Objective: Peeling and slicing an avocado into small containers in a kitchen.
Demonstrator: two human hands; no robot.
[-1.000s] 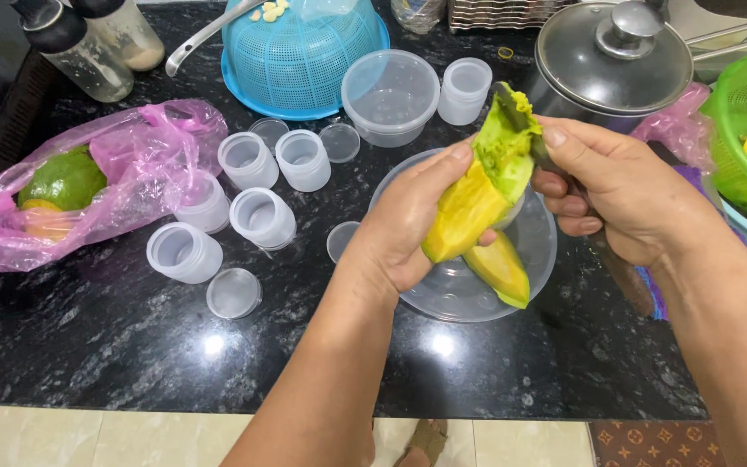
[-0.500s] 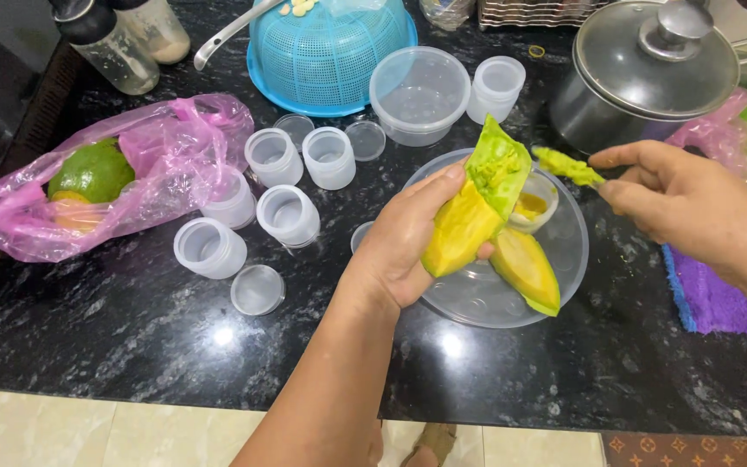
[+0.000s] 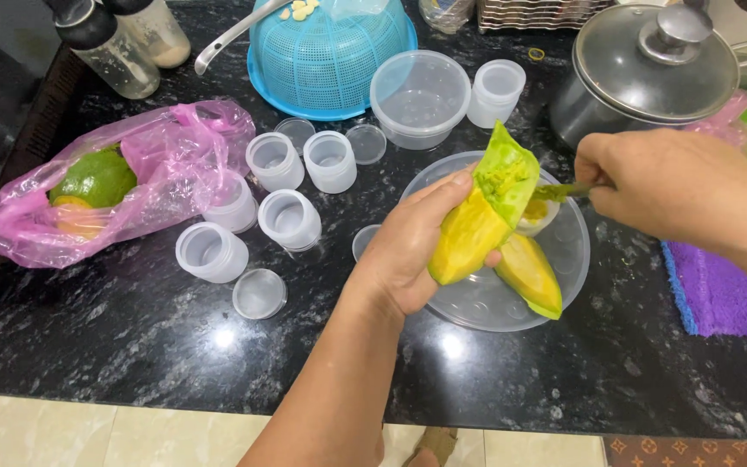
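- Left hand [image 3: 412, 259]: fingers wrapped around a long yellow-fleshed, green-skinned fruit half [image 3: 482, 216], held above a clear round plastic plate [image 3: 564, 277]; the long axis of the half runs from lower left up to upper right, green tip uppermost.
- Right hand [image 3: 667, 186]: fingers closed on a thin utensil with a green-smeared tip [image 3: 564, 191], its kind not discernible; the tip points left and lies just beside the right edge of the held half, so this hand is the nearer to the flesh.
- Second yellow fruit piece [image 3: 529, 275]: lies on the plate, below and right of the held half; a small cup partly hidden behind the half also sits on the plate.
- Small white plastic jars [image 3: 290, 219]: six visible on the black speckled stone worktop [image 3: 131, 346], with three loose round lids and one clear tub.
- Pink plastic bag [image 3: 166, 182]: left of the jars, holding one green whole fruit [image 3: 92, 177].
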